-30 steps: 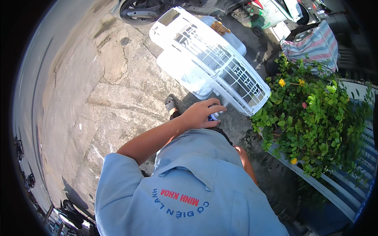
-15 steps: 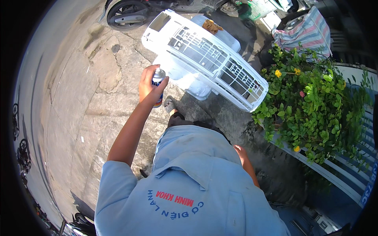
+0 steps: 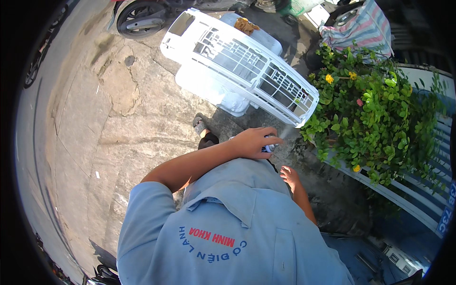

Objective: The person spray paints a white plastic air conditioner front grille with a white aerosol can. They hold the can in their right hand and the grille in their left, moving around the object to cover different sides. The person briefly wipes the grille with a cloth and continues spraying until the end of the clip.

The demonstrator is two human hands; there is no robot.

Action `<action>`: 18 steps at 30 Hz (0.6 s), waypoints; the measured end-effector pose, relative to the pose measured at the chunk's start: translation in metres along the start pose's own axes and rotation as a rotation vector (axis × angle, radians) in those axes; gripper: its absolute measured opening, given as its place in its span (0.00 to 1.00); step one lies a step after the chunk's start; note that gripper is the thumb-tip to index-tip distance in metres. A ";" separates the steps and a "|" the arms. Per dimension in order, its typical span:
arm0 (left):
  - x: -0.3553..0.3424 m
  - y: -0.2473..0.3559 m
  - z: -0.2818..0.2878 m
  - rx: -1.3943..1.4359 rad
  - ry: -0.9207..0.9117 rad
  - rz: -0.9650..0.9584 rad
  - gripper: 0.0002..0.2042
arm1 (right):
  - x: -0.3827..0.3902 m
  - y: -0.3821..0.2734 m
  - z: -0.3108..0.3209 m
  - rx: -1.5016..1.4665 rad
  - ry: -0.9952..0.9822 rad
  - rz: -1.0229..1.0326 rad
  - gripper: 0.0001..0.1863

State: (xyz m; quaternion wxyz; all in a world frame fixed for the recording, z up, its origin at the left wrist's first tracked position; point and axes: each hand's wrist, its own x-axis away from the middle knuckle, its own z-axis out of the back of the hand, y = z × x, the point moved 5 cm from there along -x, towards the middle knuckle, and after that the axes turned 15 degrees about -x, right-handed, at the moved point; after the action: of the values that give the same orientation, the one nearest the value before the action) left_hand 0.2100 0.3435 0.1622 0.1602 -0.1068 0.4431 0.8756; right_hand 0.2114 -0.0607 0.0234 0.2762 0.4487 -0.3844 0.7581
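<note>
My left hand (image 3: 252, 141) is wrapped round a spray can (image 3: 269, 147), held in front of my waist with its top toward the right. A faint mist shows beyond the nozzle. Low by my right side, my right hand (image 3: 290, 176) has its fingers apart and holds nothing. Ahead of me lies a long white plastic cover with grille openings (image 3: 191, 53), slanting from far left to near right. Beneath it sits a smooth white plastic piece (image 3: 202, 84), whose full shape is hidden.
A brown cloth (image 3: 246, 25) lies on a pale surface behind the cover. Leafy plants with yellow flowers (image 3: 365, 118) crowd the right side, above a slatted blue-white fence (image 3: 432, 161). A striped sack (image 3: 356, 33) and a motorbike wheel (image 3: 140, 20) stand farther back.
My left hand has swung the spray can from left of the white cover rightward and nearer, in front of my waist. My right hand's fingers have come further into view. The view has shifted slightly.
</note>
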 end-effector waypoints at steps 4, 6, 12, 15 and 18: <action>0.044 -0.050 0.054 -0.075 0.127 0.322 0.22 | 0.001 0.008 -0.006 -0.012 0.043 -0.039 0.34; 0.073 -0.065 0.104 -0.139 0.253 0.483 0.22 | -0.006 0.024 -0.009 -0.032 0.013 -0.021 0.34; 0.160 -0.067 0.219 -0.551 0.718 0.602 0.23 | -0.043 0.065 -0.016 -0.013 -0.143 0.058 0.27; 0.176 -0.077 0.227 -0.483 0.792 0.697 0.22 | -0.056 0.052 -0.023 0.065 -0.139 0.068 0.26; 0.145 -0.070 0.202 -0.433 0.684 0.634 0.24 | -0.066 0.037 -0.024 0.050 -0.106 0.064 0.31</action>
State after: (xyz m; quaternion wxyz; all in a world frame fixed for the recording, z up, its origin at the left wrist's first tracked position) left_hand 0.0932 0.5732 0.1803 -0.2928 -0.2782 0.2891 0.8679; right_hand 0.2014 -0.0660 -0.0552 0.2198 0.4822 -0.3936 0.7512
